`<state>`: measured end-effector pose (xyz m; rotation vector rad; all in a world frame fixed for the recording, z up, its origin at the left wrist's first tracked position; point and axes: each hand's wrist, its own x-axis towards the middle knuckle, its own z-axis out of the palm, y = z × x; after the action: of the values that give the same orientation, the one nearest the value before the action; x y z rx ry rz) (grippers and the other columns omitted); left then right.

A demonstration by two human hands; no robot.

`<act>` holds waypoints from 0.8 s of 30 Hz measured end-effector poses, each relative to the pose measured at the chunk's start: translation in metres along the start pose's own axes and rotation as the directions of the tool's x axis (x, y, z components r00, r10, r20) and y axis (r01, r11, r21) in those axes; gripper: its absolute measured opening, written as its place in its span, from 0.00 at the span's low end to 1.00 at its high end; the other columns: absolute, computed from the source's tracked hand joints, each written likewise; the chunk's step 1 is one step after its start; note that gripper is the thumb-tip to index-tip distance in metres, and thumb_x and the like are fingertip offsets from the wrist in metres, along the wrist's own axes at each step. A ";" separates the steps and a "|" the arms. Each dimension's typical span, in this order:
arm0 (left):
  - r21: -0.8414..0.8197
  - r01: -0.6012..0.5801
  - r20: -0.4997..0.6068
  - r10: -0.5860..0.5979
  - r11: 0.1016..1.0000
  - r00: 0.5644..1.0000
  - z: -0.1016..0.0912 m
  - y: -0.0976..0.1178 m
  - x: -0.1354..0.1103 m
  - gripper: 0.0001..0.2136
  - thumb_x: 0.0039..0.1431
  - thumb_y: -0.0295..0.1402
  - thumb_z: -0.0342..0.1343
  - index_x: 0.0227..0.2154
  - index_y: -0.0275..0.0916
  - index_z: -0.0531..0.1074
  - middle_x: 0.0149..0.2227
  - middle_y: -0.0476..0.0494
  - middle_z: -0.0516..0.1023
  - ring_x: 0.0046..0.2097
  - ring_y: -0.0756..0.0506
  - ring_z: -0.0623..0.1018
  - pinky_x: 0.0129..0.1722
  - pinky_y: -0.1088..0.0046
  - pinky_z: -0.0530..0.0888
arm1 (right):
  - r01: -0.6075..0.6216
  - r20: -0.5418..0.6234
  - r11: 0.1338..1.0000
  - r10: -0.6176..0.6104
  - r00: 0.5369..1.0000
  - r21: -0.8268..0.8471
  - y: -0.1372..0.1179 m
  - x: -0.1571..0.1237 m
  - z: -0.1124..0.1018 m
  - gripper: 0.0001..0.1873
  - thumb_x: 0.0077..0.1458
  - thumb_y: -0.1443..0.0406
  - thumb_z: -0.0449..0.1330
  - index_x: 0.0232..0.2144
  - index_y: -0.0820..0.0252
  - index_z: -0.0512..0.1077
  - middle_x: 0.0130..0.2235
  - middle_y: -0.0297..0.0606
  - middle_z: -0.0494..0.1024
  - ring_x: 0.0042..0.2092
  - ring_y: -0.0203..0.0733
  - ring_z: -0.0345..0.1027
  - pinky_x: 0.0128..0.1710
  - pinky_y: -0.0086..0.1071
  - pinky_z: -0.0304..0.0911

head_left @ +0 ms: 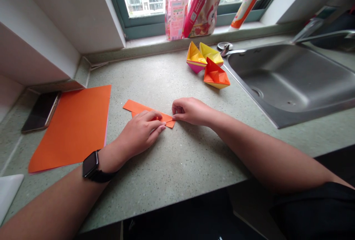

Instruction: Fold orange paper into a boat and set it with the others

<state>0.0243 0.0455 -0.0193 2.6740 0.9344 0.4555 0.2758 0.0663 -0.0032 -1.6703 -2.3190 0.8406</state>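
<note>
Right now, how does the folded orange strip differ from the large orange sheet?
The strip is narrow; the sheet is broad. The strip shows overlapping layers; the sheet shows one unfolded face. The left hand and right hand are both at the strip; neither is on the sheet. Both are orange and lie on the countertop.

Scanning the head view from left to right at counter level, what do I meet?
Phone, large orange sheet, left hand resting on a folded orange strip, right hand at the strip's right end, red-orange paper boat, metal sink.
</note>
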 end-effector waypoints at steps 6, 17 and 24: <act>-0.041 -0.006 -0.008 0.006 0.999 1.000 -0.005 -0.002 -0.002 0.14 0.79 0.35 0.51 0.47 0.38 0.83 0.53 0.38 0.85 0.54 0.38 0.83 0.56 0.57 0.80 | -0.004 0.007 1.000 0.004 1.000 0.007 -0.001 -0.001 -0.001 0.05 0.60 0.65 0.71 0.34 0.56 0.77 0.36 0.35 0.81 0.35 0.39 0.68 0.36 0.33 0.56; -0.016 -0.063 -0.063 0.061 0.998 0.996 0.003 -0.008 -0.005 0.10 0.75 0.30 0.57 0.49 0.42 0.84 0.56 0.39 0.83 0.55 0.39 0.83 0.56 0.58 0.82 | 0.004 -0.001 1.000 -0.004 1.000 0.000 0.000 -0.001 0.000 0.04 0.59 0.66 0.70 0.34 0.56 0.78 0.36 0.35 0.81 0.35 0.39 0.68 0.36 0.34 0.57; -0.003 -0.040 -0.004 0.040 0.999 0.999 -0.002 -0.005 -0.005 0.12 0.77 0.32 0.55 0.47 0.44 0.85 0.57 0.40 0.83 0.56 0.40 0.83 0.57 0.58 0.81 | 0.010 -0.013 1.000 -0.010 1.000 0.009 0.002 -0.002 0.001 0.04 0.59 0.66 0.70 0.34 0.55 0.77 0.35 0.34 0.80 0.35 0.39 0.68 0.36 0.34 0.57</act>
<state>0.0170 0.0464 -0.0202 2.6937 0.8823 0.4713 0.2776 0.0646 -0.0045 -1.6537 -2.3097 0.8345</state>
